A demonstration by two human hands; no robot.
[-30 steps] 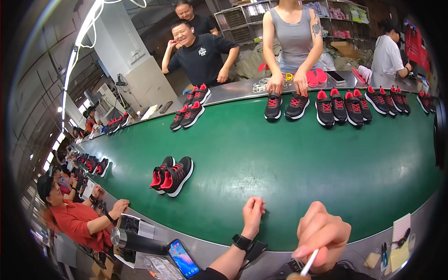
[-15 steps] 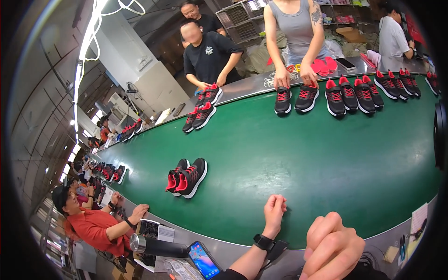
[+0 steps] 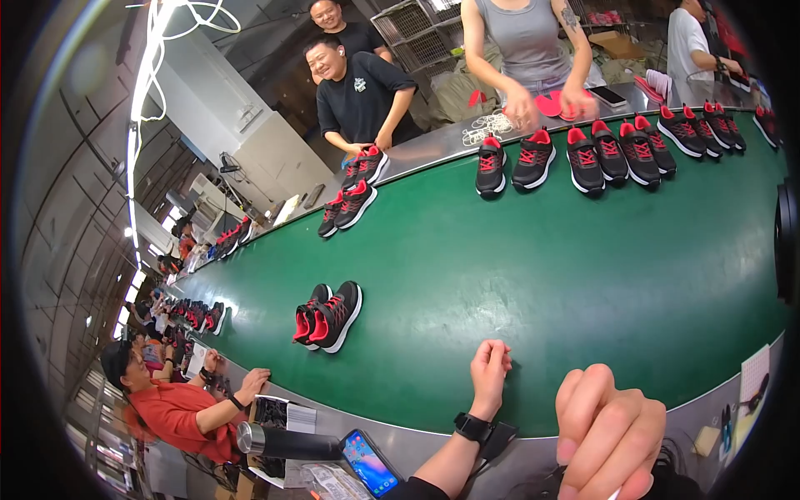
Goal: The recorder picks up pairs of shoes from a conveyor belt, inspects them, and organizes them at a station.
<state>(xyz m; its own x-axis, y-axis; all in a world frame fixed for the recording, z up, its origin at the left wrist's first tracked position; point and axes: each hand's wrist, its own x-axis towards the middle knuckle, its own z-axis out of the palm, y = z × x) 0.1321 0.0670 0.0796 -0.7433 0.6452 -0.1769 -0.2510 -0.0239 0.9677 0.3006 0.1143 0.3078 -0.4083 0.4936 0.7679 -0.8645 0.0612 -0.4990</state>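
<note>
Over the near edge of the green belt, my left hand [image 3: 490, 377] rests with its fingers curled in. Nothing shows in it, and a black band with a small box is on its wrist. My right hand [image 3: 612, 429] is a closed fist close to the camera, at the lower right. A thin white bit peeks out below its fingers, too little to name. Both hands are apart from the shoes. Nearest to them on the belt stands a pair of black sneakers [image 3: 335, 317] with red laces and white soles, to the left.
Several more sneakers [image 3: 587, 162] line the belt's far edge, where a person in a grey top handles red insoles [image 3: 550, 104]. A phone [image 3: 368, 462] and a dark bottle [image 3: 292, 442] lie on the near ledge. A person in red sits at left.
The person in grey has let go of the two sneakers and moved both hands to the red insoles. My view has shifted slightly; my hands keep their curled shape.
</note>
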